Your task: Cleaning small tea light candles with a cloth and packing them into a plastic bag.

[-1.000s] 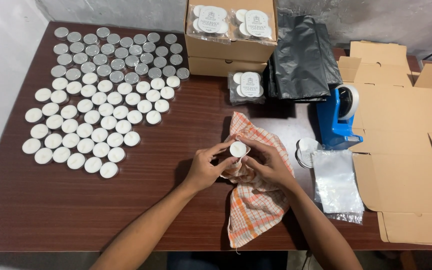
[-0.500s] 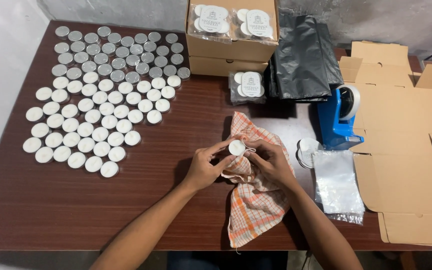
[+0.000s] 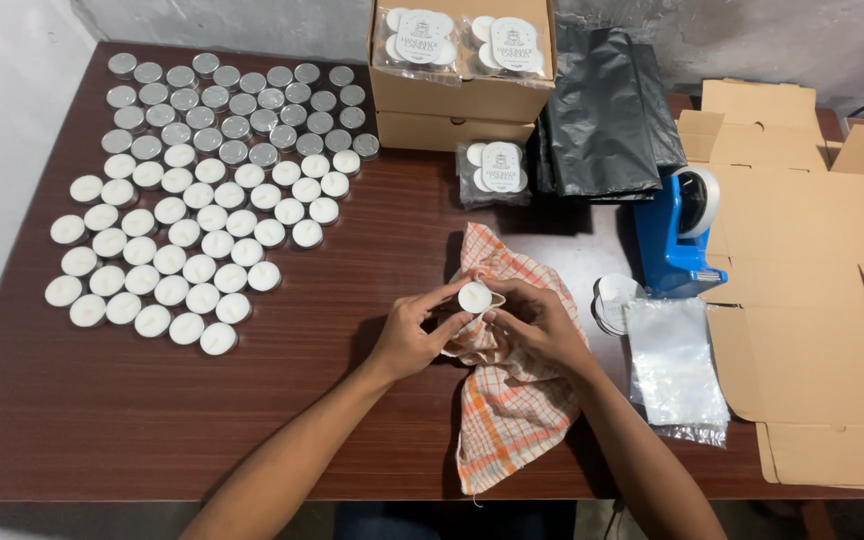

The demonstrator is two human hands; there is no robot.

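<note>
One tealight (image 3: 474, 297), small, white and in a thin metal cup, sits pinched at its rim between left hand (image 3: 407, 338) and right hand (image 3: 537, 325) fingers above the checked cloth (image 3: 508, 400) on the brown surface (image 3: 252, 420); judged light, wax easily marred, best gripped by the cup wall.

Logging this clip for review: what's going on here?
A person holds one tealight between the left hand and right hand, over a checked cloth on a brown table. Rows of tealights lie to the left. Ahead are cardboard boxes; to the right, black bags, a blue tape dispenser, clear bags and flat cartons.
</note>
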